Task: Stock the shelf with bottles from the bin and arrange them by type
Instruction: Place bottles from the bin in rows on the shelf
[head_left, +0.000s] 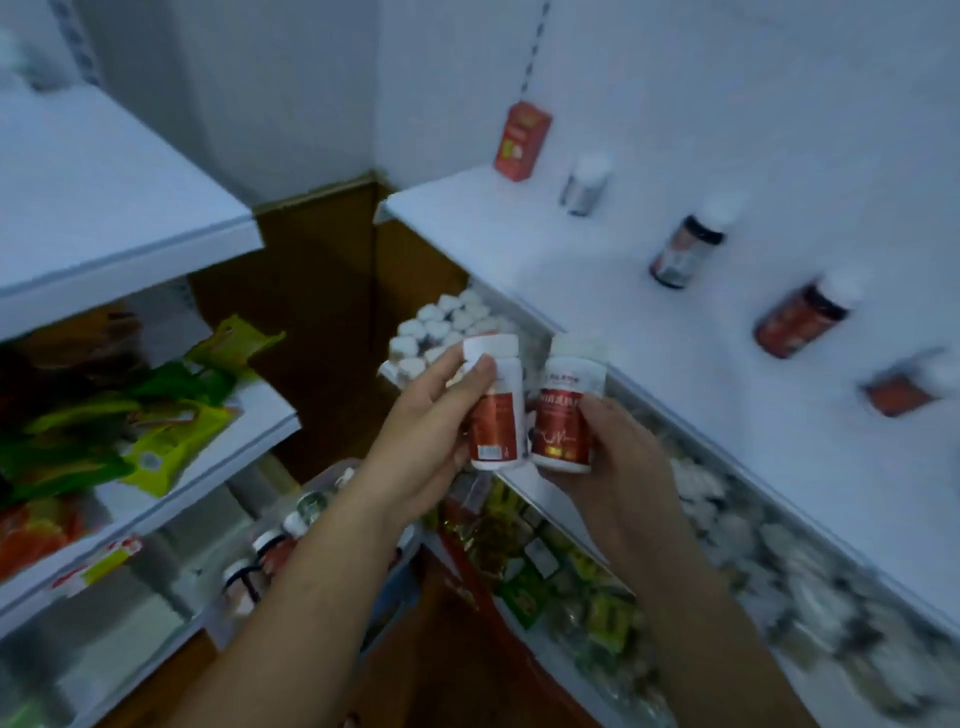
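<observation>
Item one: my left hand (431, 415) is gripping the left bottle (496, 410), white with a red label, thumb across its upper part just under the cap. Item two: my right hand (618, 457) is wrapping the right bottle (566, 410) from its three o'clock side, fingers curled round the label. Both bottles are hanging upright in the air, side by side and touching or nearly so, just in front of the white shelf (649, 364), whose front edge is running from eleven o'clock down to five o'clock behind them. The bin (324, 475) is sitting at seven o'clock under my left forearm, with more bottles inside. Risks on file: the left bottle is being held high and at its side only, so I am judging it the likelier to swivel or slip; a dropped one would be landing among the white-capped bottles (447, 327) on the tier below. Lifting carelessly, I could be clipping the shelf edge with a bottle base. At two o'clock the standing bottles (688, 249) and a red box (522, 140) are spaced well apart; a sweeping wrist could be toppling one. Labels are blurring, so sorting by type is risking a mismatch.
</observation>
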